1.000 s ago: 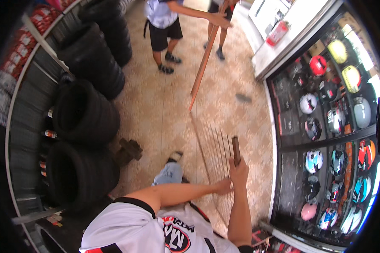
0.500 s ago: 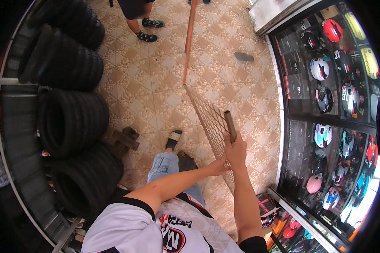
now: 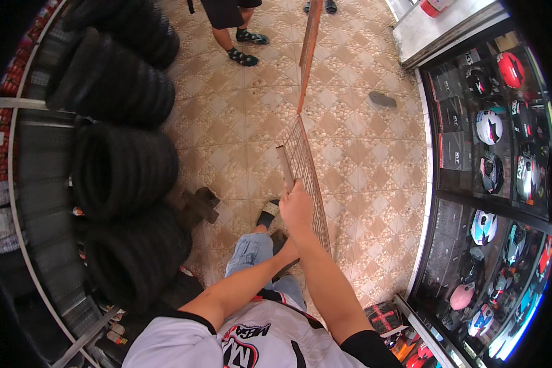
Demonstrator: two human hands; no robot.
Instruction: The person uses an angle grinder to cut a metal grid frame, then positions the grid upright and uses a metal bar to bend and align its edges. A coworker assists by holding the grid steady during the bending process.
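A rusty wire-mesh panel [image 3: 308, 176] stands nearly edge-on to me, its reddish-brown edge running away across the tiled floor. On its left side my right hand [image 3: 297, 211] is closed around a brown bar [image 3: 286, 164], which points away from me. Behind the right forearm lies my left hand [image 3: 291, 250], close to the near part of the panel. Its fingers are hidden. A long orange-brown bar [image 3: 310, 46] continues from the panel's far end toward the top of the view.
Stacked black tyres [image 3: 126, 168] line the left. A glass cabinet of helmets [image 3: 489, 127] stands on the right. A brown block-like object [image 3: 200, 204] sits beside the tyres. A person in patterned socks [image 3: 244, 57] stands at the far left; a grey slipper [image 3: 383, 99] lies farther right.
My right hand and the brown bar have swung leftward, from the panel's right side to its left. The mesh now appears narrower and more upright. The whole view has shifted.
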